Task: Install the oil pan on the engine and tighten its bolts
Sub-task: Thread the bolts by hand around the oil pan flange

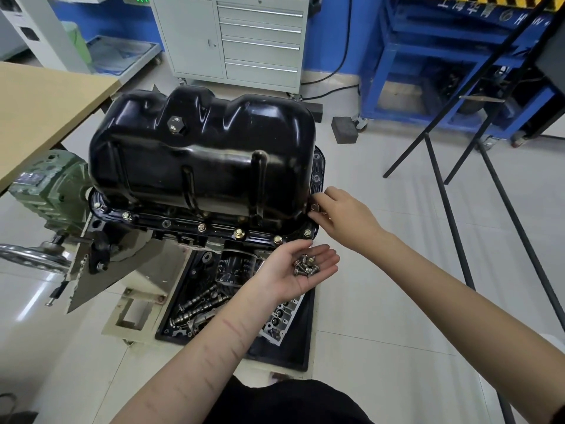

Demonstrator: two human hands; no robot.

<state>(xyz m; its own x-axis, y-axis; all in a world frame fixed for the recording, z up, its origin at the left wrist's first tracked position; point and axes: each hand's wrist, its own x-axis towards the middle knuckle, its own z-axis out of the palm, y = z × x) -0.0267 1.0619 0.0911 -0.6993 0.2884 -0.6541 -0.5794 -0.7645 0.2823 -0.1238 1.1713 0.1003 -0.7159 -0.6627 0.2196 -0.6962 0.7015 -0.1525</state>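
The glossy black pressed-steel oil pan (201, 154) is seen seated upside down on the engine, its flat flange (214, 228) running along the near side and round the right end. Brass-coloured flange bolts (238, 233) are set in several holes along that near edge; at least one hole in the row is seen without a bolt head.

The right hand (339, 216) is reached in from the right, forearm stretched across the pale tiled floor (397, 270), wrist bent slightly, back of the hand turned up. Its fingers (316, 214) are pinched on a single bolt (314, 207) right at the flange's near right corner, touching the pan's rim.

The left hand (293, 270) is held palm up just below and near of that corner, fingers relaxed and only gently cupped. A small heap of loose silver bolts (306, 265) is cradled in the palm, not gripped.

Under the left hand a black floor tray (301, 347) of engine parts is seen, with a black cylindrical oil filter (237, 266) hanging above it. A tan wooden desk (39, 117) is seen at the far left, a grey drawer cabinet (244, 41) at the far side, and thin black stand legs (452, 215) slanting down the right. Open floor is left between the right forearm and those legs.
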